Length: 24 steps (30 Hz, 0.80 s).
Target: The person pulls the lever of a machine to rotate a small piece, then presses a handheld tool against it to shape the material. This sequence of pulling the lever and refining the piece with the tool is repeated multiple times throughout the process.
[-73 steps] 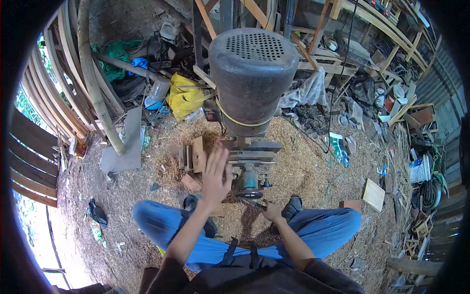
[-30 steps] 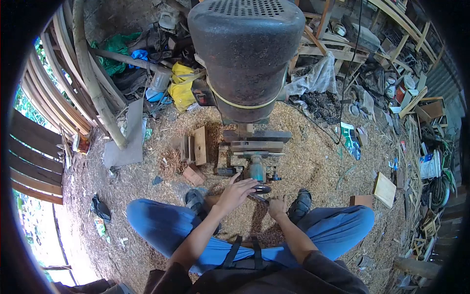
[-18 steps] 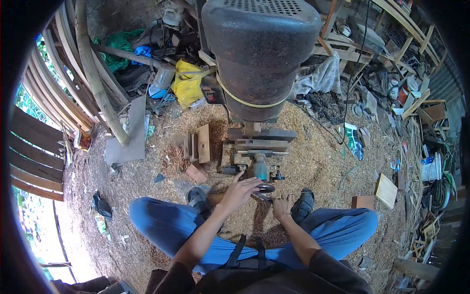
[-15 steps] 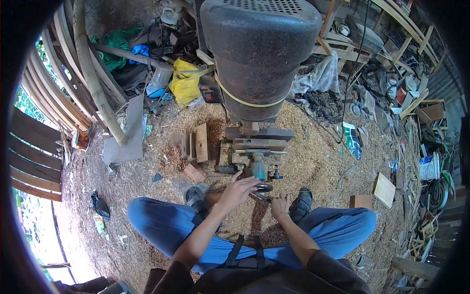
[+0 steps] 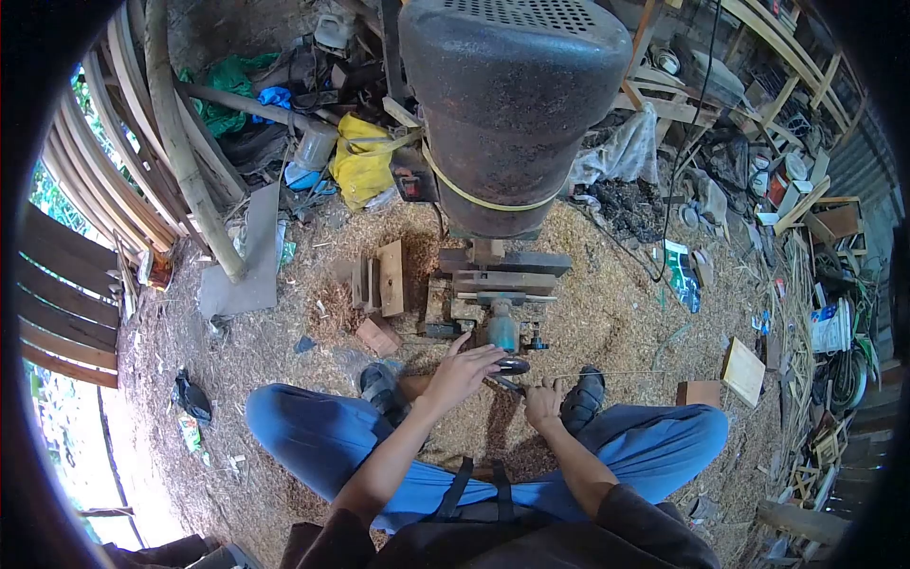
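My left hand [image 5: 464, 374] reaches the left side of a dark round handwheel [image 5: 513, 365], fingers stretched out and spread, its fingertips on or beside the rim. Below and right of the wheel, my right hand [image 5: 543, 402] is closed near the end of a dark lever [image 5: 506, 383]; whether it grips the lever is too small to tell. A teal metal fitting [image 5: 503, 332] sits just above the wheel, joined to a vise [image 5: 502, 282] with wood between its jaws. Over the vise hangs a large dark machine housing [image 5: 512, 104] with a yellow band.
Wood blocks [image 5: 391, 277] stand left of the vise on ground covered in shavings. A reddish block [image 5: 699, 392] and a pale board [image 5: 743, 371] lie at the right. A grey sheet [image 5: 248, 254] and a leaning pole [image 5: 194, 171] are at the left. A cable [image 5: 667, 204] hangs right of the machine.
The view has shifted slightly, with the machine housing a little further right in the frame. Both hands stay in nearly the same places.
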Each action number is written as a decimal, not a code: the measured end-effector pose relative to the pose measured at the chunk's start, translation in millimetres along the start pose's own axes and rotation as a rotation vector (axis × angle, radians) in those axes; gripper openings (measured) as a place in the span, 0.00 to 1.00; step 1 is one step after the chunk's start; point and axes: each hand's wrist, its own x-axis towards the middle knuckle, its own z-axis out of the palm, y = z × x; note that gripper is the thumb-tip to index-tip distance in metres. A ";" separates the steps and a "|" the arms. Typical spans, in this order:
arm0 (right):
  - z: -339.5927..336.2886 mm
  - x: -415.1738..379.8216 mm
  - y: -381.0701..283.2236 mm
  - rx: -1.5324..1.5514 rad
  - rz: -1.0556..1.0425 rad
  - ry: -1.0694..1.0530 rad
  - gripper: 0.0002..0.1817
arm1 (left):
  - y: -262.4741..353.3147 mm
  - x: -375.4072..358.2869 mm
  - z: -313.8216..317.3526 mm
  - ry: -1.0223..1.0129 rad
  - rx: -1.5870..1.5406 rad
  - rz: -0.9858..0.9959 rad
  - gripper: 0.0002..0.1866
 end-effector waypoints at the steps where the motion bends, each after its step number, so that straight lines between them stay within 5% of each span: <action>1: 1.1 -0.1 -0.3 0.001 -0.003 0.017 0.11 | 0.1 0.0 -0.5 0.006 -0.007 0.003 0.15; 5: -5.9 -10.3 -2.0 0.030 -0.016 0.168 0.10 | 2.9 0.0 -6.3 -0.002 -0.022 -0.011 0.15; 24: -15.0 -6.3 -4.6 -0.028 0.019 0.005 0.10 | 2.6 -0.4 -4.2 -0.011 -0.016 -0.026 0.16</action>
